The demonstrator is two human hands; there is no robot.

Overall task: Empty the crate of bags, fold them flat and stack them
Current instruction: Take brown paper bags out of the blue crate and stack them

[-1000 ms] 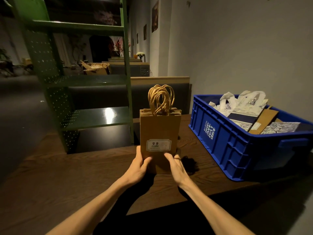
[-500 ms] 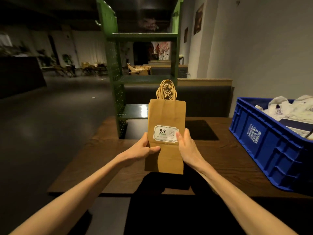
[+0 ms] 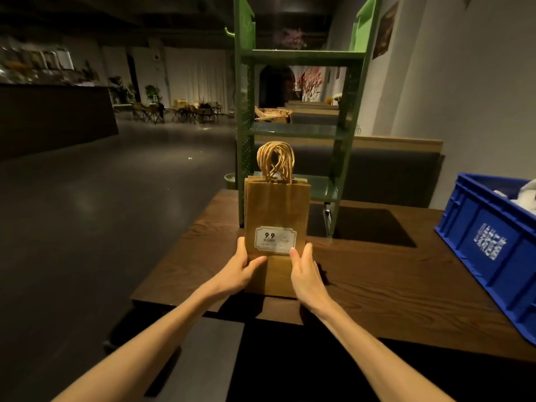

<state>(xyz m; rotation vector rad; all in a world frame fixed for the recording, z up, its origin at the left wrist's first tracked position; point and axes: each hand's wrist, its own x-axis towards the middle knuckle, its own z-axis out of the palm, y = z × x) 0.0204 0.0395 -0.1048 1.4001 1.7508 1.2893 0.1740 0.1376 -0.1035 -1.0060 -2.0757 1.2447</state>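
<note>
hands (image 3: 272,268) gripping bags (image 3: 277,210), label (image 3: 275,239) "9.9"

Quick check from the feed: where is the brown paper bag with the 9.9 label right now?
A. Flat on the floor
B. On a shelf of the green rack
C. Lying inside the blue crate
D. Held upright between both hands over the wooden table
D: the brown paper bag stands upright, handles up, with the left hand and right hand gripping its lower sides above the wooden table, well left of the blue crate.
</note>
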